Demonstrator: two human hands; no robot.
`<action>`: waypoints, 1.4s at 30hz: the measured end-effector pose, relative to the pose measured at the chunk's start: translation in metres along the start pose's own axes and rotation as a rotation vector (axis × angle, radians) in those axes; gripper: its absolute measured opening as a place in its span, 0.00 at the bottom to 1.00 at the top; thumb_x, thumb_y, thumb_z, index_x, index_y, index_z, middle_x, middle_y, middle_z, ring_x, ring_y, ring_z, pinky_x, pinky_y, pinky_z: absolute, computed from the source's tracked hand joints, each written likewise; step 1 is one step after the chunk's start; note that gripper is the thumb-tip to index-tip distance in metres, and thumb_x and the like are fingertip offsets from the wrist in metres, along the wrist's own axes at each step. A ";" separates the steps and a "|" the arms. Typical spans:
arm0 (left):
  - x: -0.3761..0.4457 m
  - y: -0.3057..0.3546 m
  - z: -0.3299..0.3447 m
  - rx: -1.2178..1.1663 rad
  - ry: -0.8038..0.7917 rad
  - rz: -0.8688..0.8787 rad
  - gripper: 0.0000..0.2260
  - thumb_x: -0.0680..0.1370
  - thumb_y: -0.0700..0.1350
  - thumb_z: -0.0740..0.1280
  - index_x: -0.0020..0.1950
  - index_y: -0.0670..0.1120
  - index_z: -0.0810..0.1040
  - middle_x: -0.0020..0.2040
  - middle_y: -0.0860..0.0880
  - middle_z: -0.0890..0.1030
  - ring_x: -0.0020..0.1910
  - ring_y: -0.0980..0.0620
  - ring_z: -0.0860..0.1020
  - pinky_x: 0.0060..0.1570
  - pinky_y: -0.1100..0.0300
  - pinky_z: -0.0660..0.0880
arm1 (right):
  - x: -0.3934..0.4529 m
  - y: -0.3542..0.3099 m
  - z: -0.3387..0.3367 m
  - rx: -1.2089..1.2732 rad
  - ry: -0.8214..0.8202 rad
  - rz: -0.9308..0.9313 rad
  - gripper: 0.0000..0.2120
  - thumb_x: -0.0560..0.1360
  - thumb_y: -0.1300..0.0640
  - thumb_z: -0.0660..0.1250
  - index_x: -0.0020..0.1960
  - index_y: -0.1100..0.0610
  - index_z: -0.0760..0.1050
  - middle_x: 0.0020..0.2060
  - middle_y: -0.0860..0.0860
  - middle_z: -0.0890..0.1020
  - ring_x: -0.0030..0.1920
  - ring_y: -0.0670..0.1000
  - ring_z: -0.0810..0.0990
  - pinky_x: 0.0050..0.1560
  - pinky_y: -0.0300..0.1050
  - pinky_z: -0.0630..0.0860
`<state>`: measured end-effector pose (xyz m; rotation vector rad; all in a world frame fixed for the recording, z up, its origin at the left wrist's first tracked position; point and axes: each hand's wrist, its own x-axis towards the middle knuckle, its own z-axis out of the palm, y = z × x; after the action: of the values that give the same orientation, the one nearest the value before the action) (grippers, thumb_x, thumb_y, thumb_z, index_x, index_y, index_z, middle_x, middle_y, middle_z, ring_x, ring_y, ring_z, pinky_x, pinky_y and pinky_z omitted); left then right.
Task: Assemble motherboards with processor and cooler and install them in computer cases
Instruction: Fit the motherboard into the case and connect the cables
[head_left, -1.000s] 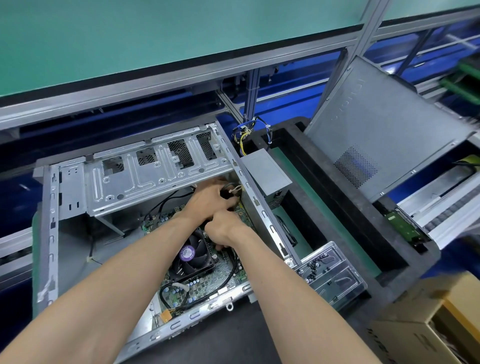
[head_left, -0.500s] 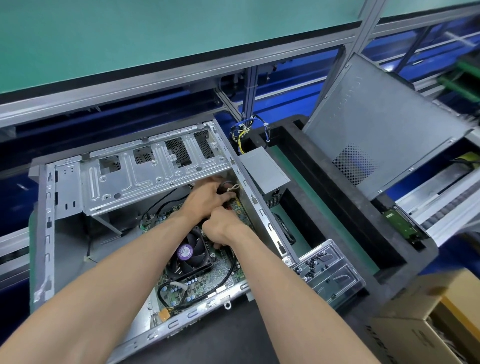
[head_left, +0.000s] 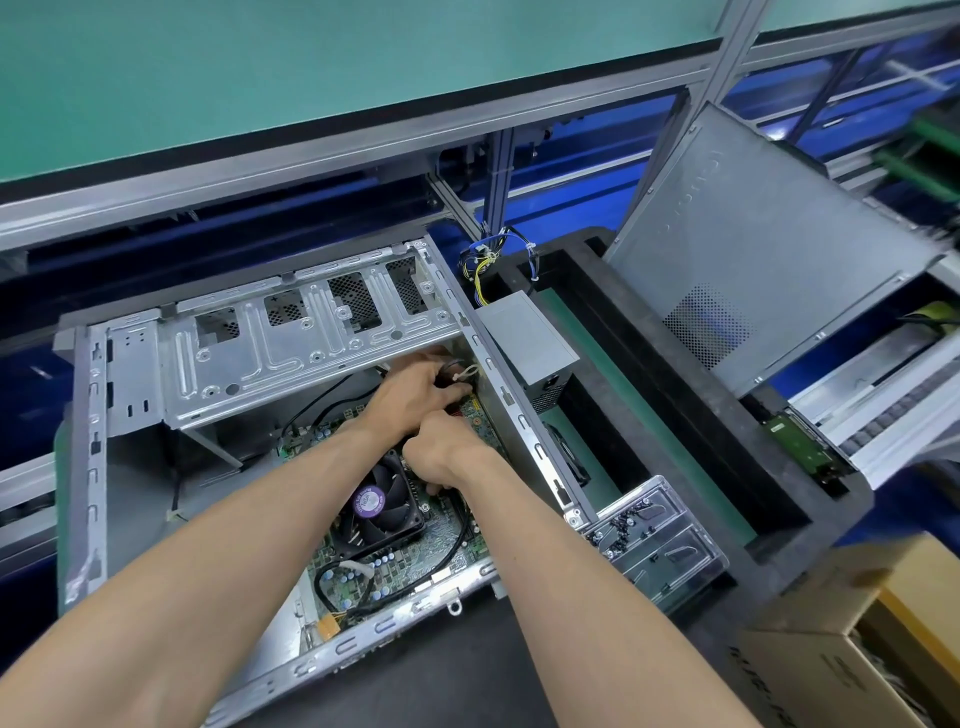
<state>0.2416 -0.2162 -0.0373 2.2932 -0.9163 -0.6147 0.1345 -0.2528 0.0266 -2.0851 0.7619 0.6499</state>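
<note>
An open grey computer case lies on its side in front of me. Inside it sits a green motherboard with a black cooler fan carrying a purple label. Both hands are deep in the case's far right corner, under the drive cage. My left hand grips a black cable bundle with a white tie. My right hand is curled just in front of it, pinching a black cable by the fan; its fingertips are hidden.
A grey power supply with coloured wires stands right of the case in a black foam tray. A case side panel leans at the right. A clear screw box and a cardboard box lie near right.
Both hands stay in the same corner of the case, with only small shifts of the fingers on the cable. The view has drifted slightly.
</note>
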 end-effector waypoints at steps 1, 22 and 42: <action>0.000 0.000 0.000 -0.002 -0.001 0.001 0.04 0.79 0.55 0.69 0.47 0.57 0.79 0.41 0.53 0.83 0.40 0.53 0.78 0.32 0.67 0.68 | 0.000 0.000 0.000 0.001 -0.001 0.001 0.17 0.80 0.61 0.56 0.65 0.70 0.70 0.55 0.69 0.80 0.40 0.58 0.80 0.45 0.48 0.77; 0.000 0.004 -0.001 -0.010 0.005 -0.064 0.08 0.78 0.58 0.70 0.41 0.58 0.76 0.32 0.59 0.77 0.33 0.60 0.74 0.29 0.69 0.64 | -0.001 0.000 0.001 0.041 -0.003 0.007 0.17 0.80 0.61 0.57 0.65 0.68 0.71 0.55 0.67 0.80 0.50 0.60 0.83 0.44 0.45 0.74; -0.003 0.002 -0.001 -0.025 -0.002 -0.029 0.04 0.78 0.56 0.70 0.46 0.58 0.79 0.41 0.55 0.83 0.40 0.54 0.78 0.37 0.61 0.71 | 0.004 0.001 0.004 0.005 0.008 -0.004 0.17 0.80 0.61 0.56 0.64 0.69 0.72 0.56 0.68 0.79 0.41 0.58 0.78 0.43 0.47 0.76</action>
<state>0.2395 -0.2153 -0.0343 2.2879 -0.8725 -0.6369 0.1360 -0.2518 0.0212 -2.0851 0.7625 0.6366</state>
